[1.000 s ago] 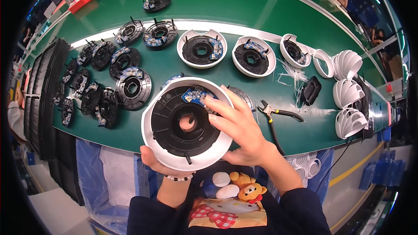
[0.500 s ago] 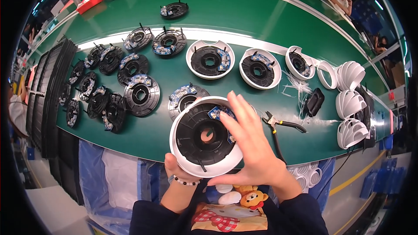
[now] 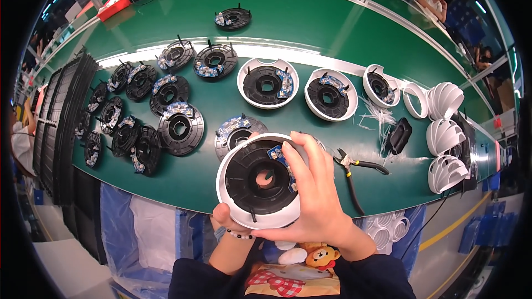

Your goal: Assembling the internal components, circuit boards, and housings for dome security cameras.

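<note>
Close in front of me is a white round housing with a black slotted disc seated inside it. A blue circuit board sits on the disc's right side, partly covered by my fingers. My left hand supports the housing from below left, its thumb by the lower rim and most fingers hidden; skin shows through the disc's centre hole. My right hand wraps the right side, fingertips at the board and thumb along the lower rim. Just behind lies another black disc with a board.
Cutting pliers lie right of my hand, near a black tray and white plastic scraps. Several black discs cover the left table. Three filled housings stand behind; white rings stack at far right.
The held housing has dropped slightly toward me and tilted a little. My right fingers have come down closer around its rim and board. On the far green surface, a black disc has shifted right.
</note>
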Available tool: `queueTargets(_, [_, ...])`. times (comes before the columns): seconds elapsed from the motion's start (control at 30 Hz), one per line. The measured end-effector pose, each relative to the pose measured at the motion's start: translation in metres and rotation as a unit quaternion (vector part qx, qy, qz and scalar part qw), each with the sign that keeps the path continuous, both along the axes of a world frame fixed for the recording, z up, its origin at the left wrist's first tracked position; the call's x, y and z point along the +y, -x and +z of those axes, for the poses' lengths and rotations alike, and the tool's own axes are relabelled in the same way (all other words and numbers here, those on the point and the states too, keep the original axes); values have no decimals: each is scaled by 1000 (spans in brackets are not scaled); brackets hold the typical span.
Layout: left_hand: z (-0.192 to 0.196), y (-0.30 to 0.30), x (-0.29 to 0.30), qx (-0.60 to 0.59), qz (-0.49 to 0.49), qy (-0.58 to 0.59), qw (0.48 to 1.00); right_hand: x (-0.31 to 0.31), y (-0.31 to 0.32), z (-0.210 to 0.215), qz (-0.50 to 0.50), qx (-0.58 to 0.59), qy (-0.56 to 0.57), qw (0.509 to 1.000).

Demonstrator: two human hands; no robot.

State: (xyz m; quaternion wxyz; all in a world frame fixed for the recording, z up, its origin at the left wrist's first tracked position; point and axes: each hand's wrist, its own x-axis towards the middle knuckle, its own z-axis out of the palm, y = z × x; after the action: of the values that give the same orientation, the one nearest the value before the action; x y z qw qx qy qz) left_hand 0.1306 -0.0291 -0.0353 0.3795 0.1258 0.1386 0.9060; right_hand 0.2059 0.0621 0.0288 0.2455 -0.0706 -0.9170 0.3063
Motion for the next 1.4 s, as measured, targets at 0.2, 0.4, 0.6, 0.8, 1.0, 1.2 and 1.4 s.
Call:
queueTargets(0.2, [2, 1, 4, -68, 21, 23, 997, -5, 3, -10, -39, 29, 5, 999])
queueTargets(0.4, [4, 8, 4, 35, 17, 23, 999, -6, 7, -25, -44, 67, 1, 997])
queueTargets(0.6, [12, 5, 3, 29, 29, 38, 998, -3, 8, -34, -21, 102, -34, 994])
queueTargets(0.8, [1, -2, -1, 215, 73, 106, 968, 10, -3, -56, 66, 170, 146, 972])
queueTargets(1.0, [9, 9, 0, 549, 180, 91, 811, 19, -10, -53, -15, 244, 318, 916])
queueTargets(1.2, [10, 4, -3, 603, 173, 94, 773, 27, -18, -52, -21, 293, 180, 939])
queueTargets(1.4, [7, 5, -5, 609, 169, 86, 770, 29, -19, -56, 2, 278, 163, 947])
